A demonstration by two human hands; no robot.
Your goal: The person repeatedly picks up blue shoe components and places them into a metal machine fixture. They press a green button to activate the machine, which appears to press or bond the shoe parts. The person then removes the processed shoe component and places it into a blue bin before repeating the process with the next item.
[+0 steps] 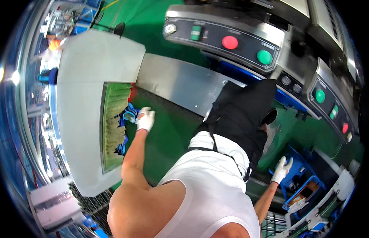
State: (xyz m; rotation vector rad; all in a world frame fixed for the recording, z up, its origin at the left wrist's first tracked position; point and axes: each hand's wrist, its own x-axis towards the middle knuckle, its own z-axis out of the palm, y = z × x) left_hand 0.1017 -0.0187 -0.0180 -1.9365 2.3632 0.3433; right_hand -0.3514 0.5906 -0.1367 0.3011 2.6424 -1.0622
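Note:
My left hand (145, 119), in a white glove, is beside a blue shoe-like piece (130, 114) at the strip curtain (113, 123) of a pale grey machine housing (81, 91). Its fingers are loosely bent and apart, with nothing visible between them; whether the fingertips touch the piece, I cannot tell. More blue pieces (121, 148) poke out lower along the curtain, partly hidden by its strips. Off to the right, my right hand (282, 170), also gloved in white, is open with thumb and fingers apart. It hangs next to a blue plastic bin (295, 168).
Control panels with red and green buttons (229, 42) line the machine at the top right. A bare metal plate (178, 83) joins it to the grey housing. At lower right, an open box (307, 192) with small items sits by the blue bin. The floor (168, 131) is green.

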